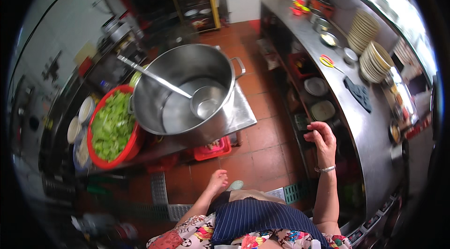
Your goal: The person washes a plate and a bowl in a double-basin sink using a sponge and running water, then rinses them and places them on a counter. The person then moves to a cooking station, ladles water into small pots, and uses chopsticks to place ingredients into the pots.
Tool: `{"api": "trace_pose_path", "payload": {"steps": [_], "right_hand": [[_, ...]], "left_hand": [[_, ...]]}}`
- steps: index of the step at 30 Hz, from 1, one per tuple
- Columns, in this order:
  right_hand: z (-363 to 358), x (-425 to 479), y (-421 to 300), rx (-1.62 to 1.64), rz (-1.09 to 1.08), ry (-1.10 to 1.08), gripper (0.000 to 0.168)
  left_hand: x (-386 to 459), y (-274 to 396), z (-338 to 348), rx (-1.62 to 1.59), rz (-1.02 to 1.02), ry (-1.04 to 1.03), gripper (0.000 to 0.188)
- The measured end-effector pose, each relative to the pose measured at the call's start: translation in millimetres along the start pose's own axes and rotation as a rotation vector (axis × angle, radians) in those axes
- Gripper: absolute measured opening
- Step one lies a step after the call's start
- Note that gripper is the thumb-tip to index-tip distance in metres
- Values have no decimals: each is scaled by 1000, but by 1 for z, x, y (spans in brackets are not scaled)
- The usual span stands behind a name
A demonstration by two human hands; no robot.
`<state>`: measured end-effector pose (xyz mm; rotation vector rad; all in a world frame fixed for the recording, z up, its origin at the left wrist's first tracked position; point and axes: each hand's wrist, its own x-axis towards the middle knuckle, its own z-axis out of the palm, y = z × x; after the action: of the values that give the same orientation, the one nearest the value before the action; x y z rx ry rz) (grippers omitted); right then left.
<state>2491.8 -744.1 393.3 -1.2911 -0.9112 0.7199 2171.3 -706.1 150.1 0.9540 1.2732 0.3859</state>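
Low in front of my body, my left hand (pixel 218 180) hangs above the tiled floor with loosely curled fingers and nothing in them. My right hand (pixel 321 137) is raised beside the long steel counter, its fingers bent and apart, holding nothing; a bracelet circles that wrist. Ahead stands a large steel stockpot (pixel 182 127) on a steel table (pixel 246 112). A long-handled steel ladle (pixel 154 77) leans inside it, its deep bowl at the pot's bottom. Left of the pot, chopped green leaves (pixel 114 126) fill a red plastic basin (pixel 102 163).
Along the right runs the steel counter (pixel 369 150) with a dark cloth (pixel 358 94), scissors (pixel 328 62) and stacked bowls (pixel 375 62). Shelves beneath hold containers (pixel 322 110). Plates (pixel 86 110) stand left of the basin. A red basket (pixel 212 153) sits under the table; drain grates (pixel 160 189) cross the floor.
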Motion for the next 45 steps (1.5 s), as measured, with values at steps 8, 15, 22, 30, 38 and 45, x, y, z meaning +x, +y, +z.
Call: {"api": "trace_pose_path", "payload": {"steps": [8, 15, 22, 30, 38, 45], "right_hand": [[129, 53, -24, -56, -150, -512, 16], [262, 117, -20, 57, 308, -986, 23], [394, 201, 62, 198, 871, -810, 42], [453, 199, 120, -76, 1132, -1046, 69], [415, 163, 56, -51, 1073, -1313, 68], [304, 140, 29, 272, 1021, -1053, 11]], "left_hand": [[-85, -16, -80, -382, 86, 479, 22], [-86, 90, -171, -540, 501, 744, 16], [-33, 205, -261, -598, 773, 696, 30], [31, 231, -316, -892, 596, 278, 27], [40, 257, -317, -1106, 418, -11, 30], [36, 260, -315, -1063, 512, 41, 27]]}}
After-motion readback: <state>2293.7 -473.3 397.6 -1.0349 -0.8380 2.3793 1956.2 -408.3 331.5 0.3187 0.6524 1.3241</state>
